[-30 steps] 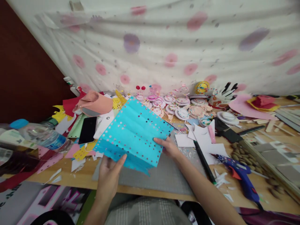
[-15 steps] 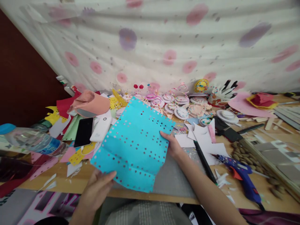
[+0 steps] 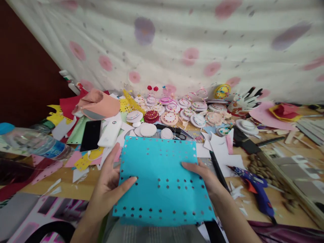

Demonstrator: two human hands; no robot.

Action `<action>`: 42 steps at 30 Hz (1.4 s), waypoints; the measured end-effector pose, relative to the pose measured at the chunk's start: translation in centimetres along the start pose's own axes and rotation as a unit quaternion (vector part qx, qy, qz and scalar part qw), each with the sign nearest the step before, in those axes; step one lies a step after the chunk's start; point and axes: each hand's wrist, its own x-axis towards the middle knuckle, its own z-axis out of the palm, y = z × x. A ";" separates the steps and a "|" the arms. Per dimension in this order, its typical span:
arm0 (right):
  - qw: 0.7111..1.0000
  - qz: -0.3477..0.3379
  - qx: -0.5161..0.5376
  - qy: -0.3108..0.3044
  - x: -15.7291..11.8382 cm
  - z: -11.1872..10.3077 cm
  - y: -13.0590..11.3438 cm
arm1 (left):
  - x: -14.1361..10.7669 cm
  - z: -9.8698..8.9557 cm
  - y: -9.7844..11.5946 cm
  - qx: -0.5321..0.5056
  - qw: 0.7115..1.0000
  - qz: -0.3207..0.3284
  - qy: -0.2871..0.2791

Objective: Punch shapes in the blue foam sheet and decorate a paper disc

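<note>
A bright blue sheet with rows of small punched holes (image 3: 157,168) is held above the table's front edge, its lower part reaching over the lap. My left hand (image 3: 108,185) grips its left side, thumb lying on top and fingers behind. On the right side, my right hand (image 3: 202,172) holds it the same way, thumb on the upper face. Just beyond the sheet lie white paper discs (image 3: 148,129) and scissors (image 3: 180,136) partly in view.
Small decorated paper hats (image 3: 169,118) line the back. On the left are a bottle (image 3: 37,143), a black phone (image 3: 90,135), a white power bank (image 3: 110,133) and a peach cap (image 3: 101,104). A blue glue gun (image 3: 260,192), pen (image 3: 219,170) and wooden tray (image 3: 291,185) lie right.
The blue sheet has turned from slanted to nearly square and come lower and nearer. My left hand has moved up to its left side. Paper discs and a red hat behind it now show.
</note>
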 end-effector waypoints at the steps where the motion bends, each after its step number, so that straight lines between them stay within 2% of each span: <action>1: 1.000 0.003 0.000 0.012 -1.0 -0.4 0.3 | -0.1 0.0 -0.2 0.024 0.999 0.000 -0.022; 4: 0.999 -0.007 -0.009 0.053 -3.6 -1.3 1.1 | 0.2 -0.2 -0.8 0.140 0.986 -0.008 -0.095; 6: 0.996 -0.012 -0.014 0.087 -4.8 -1.8 1.6 | 0.5 0.0 -0.8 0.181 0.972 -0.058 -0.142; 8: 0.993 -0.016 -0.017 0.113 -5.5 -2.4 2.2 | 0.6 0.5 -0.7 0.168 0.965 -0.115 -0.165; 10: 0.991 -0.027 -0.024 0.130 -5.9 -3.1 2.6 | 0.6 1.0 -0.5 0.147 0.964 -0.142 -0.169; 13: 0.983 -0.078 -0.056 0.153 -6.1 -3.8 3.1 | 0.5 1.4 -0.2 0.169 0.963 -0.141 -0.156; 16: 0.972 -0.125 -0.091 0.176 -6.4 -3.9 3.3 | 0.5 1.2 -0.2 0.219 0.958 -0.128 -0.134; 21: 0.958 -0.154 -0.100 0.221 -6.6 -3.3 4.1 | 0.9 0.4 -1.5 0.248 0.961 -0.072 -0.099; 25: 0.948 -0.152 -0.066 0.273 -6.6 -2.9 4.9 | 1.0 0.1 -2.4 0.232 0.965 -0.028 -0.116; 29: 0.927 -0.172 -0.080 0.325 -6.8 -2.5 5.5 | 0.5 0.1 -1.8 0.173 0.973 -0.076 -0.135; 32: 0.915 -0.188 -0.099 0.343 -7.0 -2.3 5.7 | 0.4 -0.2 -1.4 0.174 0.965 -0.096 -0.169; 34: 0.913 -0.191 -0.102 0.345 -7.1 -2.2 5.7 | 0.6 -0.3 -1.5 0.206 0.959 -0.066 -0.181; 38: 0.908 -0.202 -0.117 0.348 -7.1 -1.9 5.5 | 1.2 -0.5 -2.1 0.238 0.953 0.046 -0.182; 42: 0.908 -0.207 -0.148 0.333 -7.0 -2.2 5.6 | 1.3 -0.8 -2.3 0.222 0.948 0.098 -0.207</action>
